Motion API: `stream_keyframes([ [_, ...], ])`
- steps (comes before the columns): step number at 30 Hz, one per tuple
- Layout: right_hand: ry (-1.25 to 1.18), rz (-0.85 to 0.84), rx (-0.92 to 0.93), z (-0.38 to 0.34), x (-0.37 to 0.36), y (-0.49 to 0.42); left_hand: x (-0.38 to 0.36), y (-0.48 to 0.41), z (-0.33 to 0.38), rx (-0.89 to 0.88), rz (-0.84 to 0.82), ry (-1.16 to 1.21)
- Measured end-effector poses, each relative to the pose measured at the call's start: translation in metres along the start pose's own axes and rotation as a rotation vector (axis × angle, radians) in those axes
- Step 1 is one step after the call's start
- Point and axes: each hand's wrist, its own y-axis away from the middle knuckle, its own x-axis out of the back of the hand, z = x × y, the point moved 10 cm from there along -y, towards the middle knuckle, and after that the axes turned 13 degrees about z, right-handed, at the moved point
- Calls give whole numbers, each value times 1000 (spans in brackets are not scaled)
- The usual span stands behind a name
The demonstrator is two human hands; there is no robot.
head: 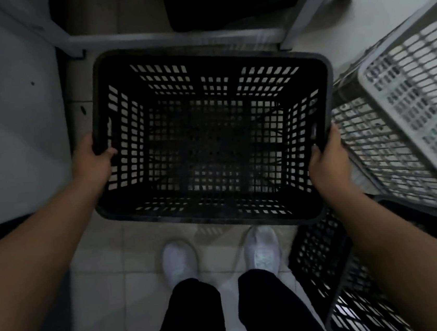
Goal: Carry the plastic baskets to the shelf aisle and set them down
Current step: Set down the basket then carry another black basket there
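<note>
A black plastic lattice basket [229, 55] hangs above the tiled floor in front of me, open side up and empty. My left hand [93, 160] grips its left rim, thumb hooked over the edge. My right hand [325, 158] grips the right rim beside the handle slot. The basket's far edge sits close to the base rail of a grey metal shelf [170, 38].
A pale grey lattice basket [417, 104] leans at the right, over another pale one. A second black basket [329, 267] stands on the floor at lower right. A grey panel [9, 129] walls the left. My white shoes [179, 262] stand on pale tiles.
</note>
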Motion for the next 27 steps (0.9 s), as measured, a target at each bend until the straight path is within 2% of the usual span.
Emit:
stream_keyframes([
  [6,-22,16,143,-58,102,42,118,78,19,179,76,120],
  [9,-36,14,225,-99,164,68,192,126,36,245,171,153],
  [13,-52,-47,342,-162,248,112,302,198,60,270,294,216],
  [19,-172,-38,535,-247,355,191,455,293,84,200,440,241],
  [23,-203,0,674,-284,416,267,547,376,74,195,522,294],
  [27,-207,-37,794,-295,462,356,624,483,35,245,624,339],
])
